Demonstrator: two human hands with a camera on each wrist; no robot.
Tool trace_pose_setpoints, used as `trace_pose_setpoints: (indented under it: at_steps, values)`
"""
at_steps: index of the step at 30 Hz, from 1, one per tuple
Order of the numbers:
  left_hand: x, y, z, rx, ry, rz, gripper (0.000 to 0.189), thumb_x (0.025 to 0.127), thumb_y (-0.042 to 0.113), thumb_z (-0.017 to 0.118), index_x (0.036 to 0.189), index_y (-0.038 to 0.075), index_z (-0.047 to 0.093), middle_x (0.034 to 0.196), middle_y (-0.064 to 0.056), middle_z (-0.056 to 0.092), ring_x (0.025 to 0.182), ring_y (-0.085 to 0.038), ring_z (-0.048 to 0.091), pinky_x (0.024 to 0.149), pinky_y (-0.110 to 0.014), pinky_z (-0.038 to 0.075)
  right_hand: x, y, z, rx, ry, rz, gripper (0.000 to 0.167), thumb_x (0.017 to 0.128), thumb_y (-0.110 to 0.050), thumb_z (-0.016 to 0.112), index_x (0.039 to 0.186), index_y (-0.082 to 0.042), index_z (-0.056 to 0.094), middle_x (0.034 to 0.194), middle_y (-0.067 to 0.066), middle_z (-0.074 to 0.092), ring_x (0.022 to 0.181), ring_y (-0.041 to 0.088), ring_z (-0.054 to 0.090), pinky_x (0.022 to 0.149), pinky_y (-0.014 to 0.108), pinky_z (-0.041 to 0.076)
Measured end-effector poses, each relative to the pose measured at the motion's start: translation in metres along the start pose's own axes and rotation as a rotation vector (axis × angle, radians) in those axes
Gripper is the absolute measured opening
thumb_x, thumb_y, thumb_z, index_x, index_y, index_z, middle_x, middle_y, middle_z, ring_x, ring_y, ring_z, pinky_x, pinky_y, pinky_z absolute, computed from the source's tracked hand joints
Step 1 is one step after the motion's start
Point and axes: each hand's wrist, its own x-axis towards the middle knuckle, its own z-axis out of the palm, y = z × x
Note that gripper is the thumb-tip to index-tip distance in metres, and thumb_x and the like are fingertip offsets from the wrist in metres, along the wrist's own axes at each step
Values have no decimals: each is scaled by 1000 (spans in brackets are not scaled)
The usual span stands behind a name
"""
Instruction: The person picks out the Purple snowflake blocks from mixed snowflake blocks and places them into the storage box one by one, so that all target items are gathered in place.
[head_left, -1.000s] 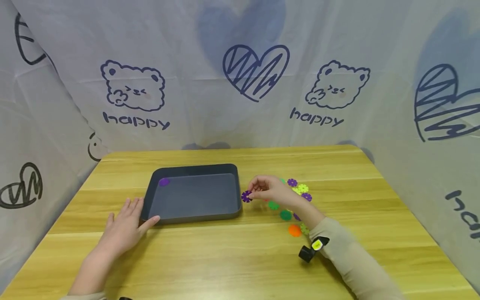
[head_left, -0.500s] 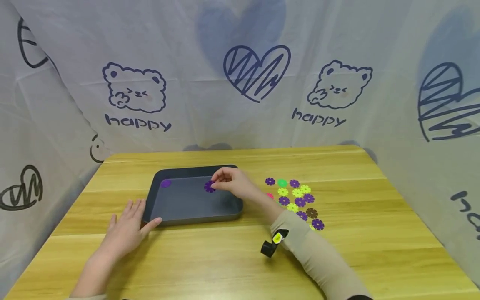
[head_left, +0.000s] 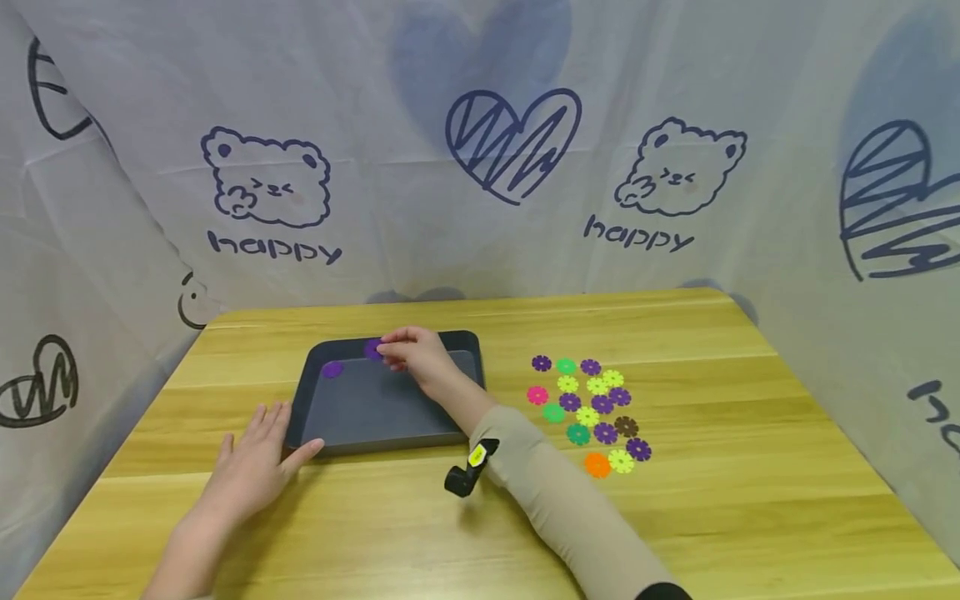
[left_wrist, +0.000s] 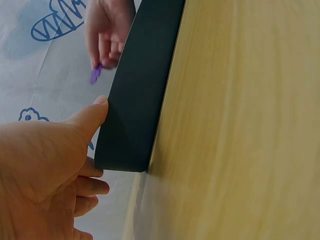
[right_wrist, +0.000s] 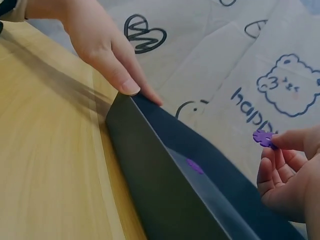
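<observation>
- A curtained-off booth; whether in a home or a lab, one cannot tell.
- White cloth (head_left: 405,242) walls it in at left, back and right, printed with bears (head_left: 266,179), hearts (head_left: 513,148) and the word "happy" (head_left: 274,246).
- A wood-grain table (head_left: 720,500) stands within.
- A wrist camera (head_left: 459,481) marks a recording setup.

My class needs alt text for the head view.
A right hand pinches a purple disc over a dark tray holding another disc; the left hand touches the tray's near left corner. Colourful discs lie to the right on a wooden table.
</observation>
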Motion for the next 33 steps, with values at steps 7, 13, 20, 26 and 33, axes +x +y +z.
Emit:
trace_pose_setpoints:
  at_steps: [7, 13, 20, 26, 33]
  values:
    - [2, 1, 0, 7, -4, -2, 96, 94, 66, 41, 152, -7, 18, 156, -34, 19, 146, -51, 10, 107, -80, 5, 14, 11, 17, 120, 36, 148, 4, 87, 3, 67, 91, 1, 67, 70, 4, 63, 57, 11, 60, 53, 19, 53]
    - [2, 2, -1, 9, -3, 0, 96, 95, 66, 41, 152, -7, 18, 156, -33, 18, 146, -51, 10, 107, -79, 5, 22, 18, 22, 147, 108, 237, 8, 87, 6, 66, 93, 3, 68, 69, 6, 64, 55, 12, 61, 53, 20, 55]
    - [0, 1, -3, 0, -3, -7, 96, 95, 66, 41, 152, -8, 18, 156, -34, 18, 146, -51, 10, 107, -79, 5, 27, 22, 24, 115, 147, 253, 7, 86, 9, 64, 88, 2, 66, 68, 9, 65, 53, 12, 62, 52, 21, 56]
    - [0, 0, -2, -4, -2, -7, 96, 95, 65, 42, 152, -7, 18, 156, -33, 19, 146, -51, 10, 107, -79, 5, 26, 22, 24, 61, 138, 251, 19, 87, 8, 64, 106, 7, 66, 93, 22, 74, 56, 13, 64, 62, 26, 61]
    - [0, 0, -1, -10, -6, -9, 96, 95, 66, 42, 152, -7, 17, 156, -33, 19, 146, -51, 10, 107, -79, 5, 19, 15, 17, 15, 79, 245, 31, 88, 3, 65, 119, 6, 64, 92, 12, 73, 66, 13, 65, 82, 33, 61]
